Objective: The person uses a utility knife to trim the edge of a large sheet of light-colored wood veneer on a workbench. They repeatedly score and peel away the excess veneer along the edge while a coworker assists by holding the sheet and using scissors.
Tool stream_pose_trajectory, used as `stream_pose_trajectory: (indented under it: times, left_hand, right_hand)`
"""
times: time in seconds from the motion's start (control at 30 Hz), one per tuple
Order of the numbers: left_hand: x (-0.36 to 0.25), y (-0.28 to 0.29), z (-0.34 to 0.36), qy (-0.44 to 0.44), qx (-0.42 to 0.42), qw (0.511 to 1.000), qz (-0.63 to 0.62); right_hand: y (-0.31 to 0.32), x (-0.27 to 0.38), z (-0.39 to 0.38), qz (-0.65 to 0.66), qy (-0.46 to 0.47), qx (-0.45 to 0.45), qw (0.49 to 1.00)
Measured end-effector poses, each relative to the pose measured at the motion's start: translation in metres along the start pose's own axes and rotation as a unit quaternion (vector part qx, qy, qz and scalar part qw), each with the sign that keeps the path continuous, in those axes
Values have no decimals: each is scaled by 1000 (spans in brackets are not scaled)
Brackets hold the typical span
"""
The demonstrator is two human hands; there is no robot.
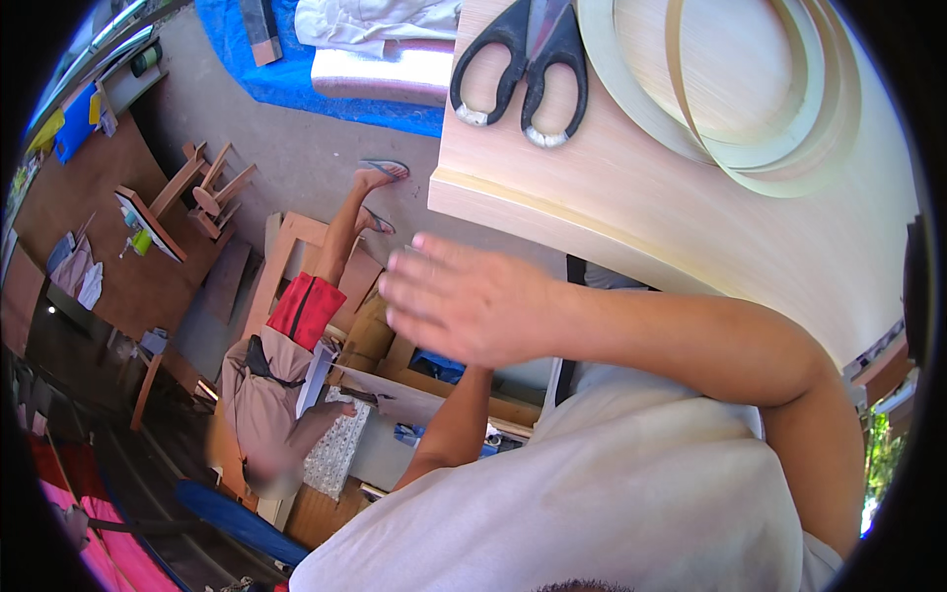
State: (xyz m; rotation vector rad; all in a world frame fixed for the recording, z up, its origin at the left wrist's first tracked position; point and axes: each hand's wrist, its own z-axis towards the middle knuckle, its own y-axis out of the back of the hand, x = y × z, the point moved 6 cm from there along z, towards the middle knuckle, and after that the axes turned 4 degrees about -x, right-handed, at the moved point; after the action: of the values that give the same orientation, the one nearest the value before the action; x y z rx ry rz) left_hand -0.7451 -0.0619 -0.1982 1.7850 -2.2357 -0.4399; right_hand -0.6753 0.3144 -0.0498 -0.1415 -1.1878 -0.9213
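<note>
My right hand (473, 306) is held in front of my body with its back up and its fingers stretched out, slightly blurred. Nothing shows in its grip. My left forearm (454, 424) rises to meet it, but the left hand is hidden behind the right. Beyond them is a pale wood-grain panel surface (631, 197) with a raised strip along its near-left edge. Black-handled scissors (533, 74) rest on it, with worn whitish patches on the handle loops. To their right lies a loose coil of thin cream edging strip (819, 109), partly unwound.
Another person (276, 365) in red shorts is at the left among wooden frames. A brown table (109, 227) with small items stands far left, near a small wooden stool (212, 192). A blue tarp (286, 74) holding folded cloth is beyond the panel's left side.
</note>
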Motion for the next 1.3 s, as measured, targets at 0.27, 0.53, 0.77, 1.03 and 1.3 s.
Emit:
stream_pose_trajectory:
  times: [0.27,0.53,0.77,1.03,1.3]
  left_hand:
    - [-25,-3,-39,-54,-72,993,-77]
    - [-82,13,-154,-184,-175,941,-226]
    - [-170,-19,-246,-397,-131,844,-337]
    - [-216,-83,-278,-462,-60,766,-443]
    - [-242,-108,-274,-490,-82,760,-420]
  right_hand:
    - [71,-17,-98,65,-69,84,992]
    - [125,23,-207,39,-160,120,979]
    - [146,67,-226,66,-120,162,977]
    - [159,63,-250,67,-159,155,973]
    - [181,36,-268,-14,-113,107,988]
